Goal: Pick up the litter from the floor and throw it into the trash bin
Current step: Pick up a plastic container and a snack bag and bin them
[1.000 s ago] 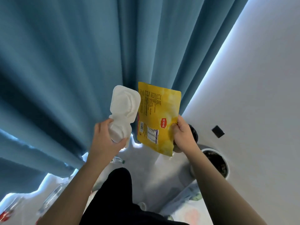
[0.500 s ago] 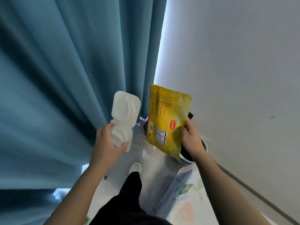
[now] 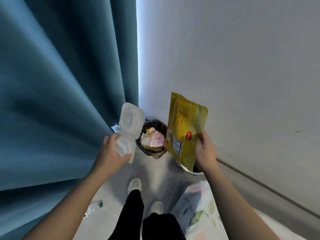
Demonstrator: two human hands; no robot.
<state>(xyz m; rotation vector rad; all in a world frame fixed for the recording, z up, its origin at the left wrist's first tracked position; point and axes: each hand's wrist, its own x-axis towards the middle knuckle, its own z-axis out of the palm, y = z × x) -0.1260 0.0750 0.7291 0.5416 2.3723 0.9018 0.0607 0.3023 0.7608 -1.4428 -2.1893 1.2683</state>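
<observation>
The yellow pouch (image 3: 186, 125) is held upright in the air, in front of the right rim of the trash bin (image 3: 154, 122). The right hand (image 3: 205, 151) pinches its lower right edge, thumb on the printed face. A red label, a white barcode panel and columns of dark print show, all too small to read. The left hand (image 3: 110, 153) curls its fingers round the lower end of a white moulded plastic tray (image 3: 129, 125), held up just left of the bin. The bin stands on the floor in the corner, lined with a dark bag and holding crumpled wrappers (image 3: 154, 138). A blue curtain (image 3: 60, 84) hangs on the left, a pale wall (image 3: 242, 66) on the right. A clear bottle (image 3: 95, 206) lies on the floor by the curtain.
</observation>
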